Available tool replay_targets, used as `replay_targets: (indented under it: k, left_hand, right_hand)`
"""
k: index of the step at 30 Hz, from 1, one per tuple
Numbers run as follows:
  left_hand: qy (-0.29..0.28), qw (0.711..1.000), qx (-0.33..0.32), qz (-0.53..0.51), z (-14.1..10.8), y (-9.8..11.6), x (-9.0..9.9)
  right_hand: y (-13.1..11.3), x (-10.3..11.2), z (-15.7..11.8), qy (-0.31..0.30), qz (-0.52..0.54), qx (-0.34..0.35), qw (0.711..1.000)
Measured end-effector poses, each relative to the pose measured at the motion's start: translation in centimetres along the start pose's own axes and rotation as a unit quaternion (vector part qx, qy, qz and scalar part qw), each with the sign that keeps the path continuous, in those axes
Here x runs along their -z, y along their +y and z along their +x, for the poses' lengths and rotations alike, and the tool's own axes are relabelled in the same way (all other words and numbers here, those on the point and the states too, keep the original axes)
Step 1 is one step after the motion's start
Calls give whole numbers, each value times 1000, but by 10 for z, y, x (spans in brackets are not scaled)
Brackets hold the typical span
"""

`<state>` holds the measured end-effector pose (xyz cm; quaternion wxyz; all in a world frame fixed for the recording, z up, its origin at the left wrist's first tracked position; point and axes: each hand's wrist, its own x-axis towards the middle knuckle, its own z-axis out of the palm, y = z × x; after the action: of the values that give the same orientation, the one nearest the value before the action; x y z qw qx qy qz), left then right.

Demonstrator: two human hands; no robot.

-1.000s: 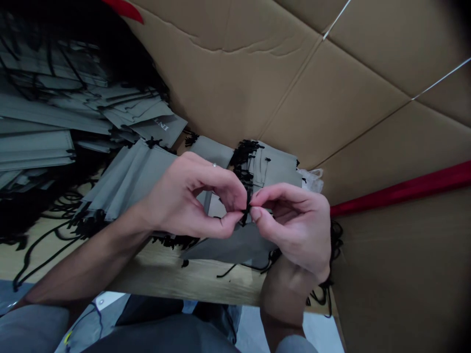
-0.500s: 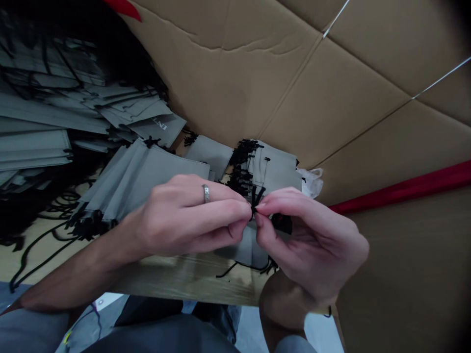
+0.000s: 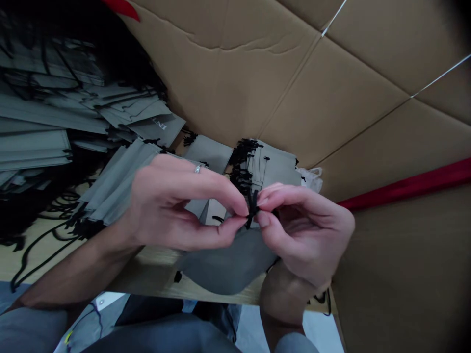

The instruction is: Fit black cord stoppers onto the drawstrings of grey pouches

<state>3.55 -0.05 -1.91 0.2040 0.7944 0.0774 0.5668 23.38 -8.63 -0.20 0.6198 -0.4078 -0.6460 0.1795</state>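
Left hand (image 3: 158,203): curled fingers have just arched apart, thumb and forefinger pinching black cord (image 3: 253,208) | Middle: cord between both hands, grey pouch (image 3: 228,262) now bulging lower beneath them, over table (image 3: 147,277); cord work seems unfinished | Right hand (image 3: 312,240): thumb and forefinger pinching same cord

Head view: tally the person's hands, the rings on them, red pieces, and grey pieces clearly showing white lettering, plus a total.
Hands: 2, left hand and right hand
Rings: 1, ring
Red pieces: 2, red band and red scrap
Lettered grey pieces: 1, lettered piece
Total: 6
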Motion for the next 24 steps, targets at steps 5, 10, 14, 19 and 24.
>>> replay_targets:
  k: [5, 10, 14, 19, 24]
  left_hand:
    - [-33, 988, -65, 136, -8, 2, 3]
    - [-28, 984, -103, 144, -17, -11, -8]
    - [-40, 979, -118, 162, -19, -18, -16]
    - [-16, 984, -102, 147, -15, -16, -15]
    - [6, 993, -66, 94, -9, -13, -14]
  right_hand:
    - [-6, 5, -5, 3, -111, 64, 992]
    - [-11, 11, -8, -51, -256, 72, 963]
    - [-13, 15, -7, -72, -319, 54, 943]
    - [-7, 18, -6, -67, -243, 26, 967]
    - [2, 18, -6, -40, -145, 1, 989]
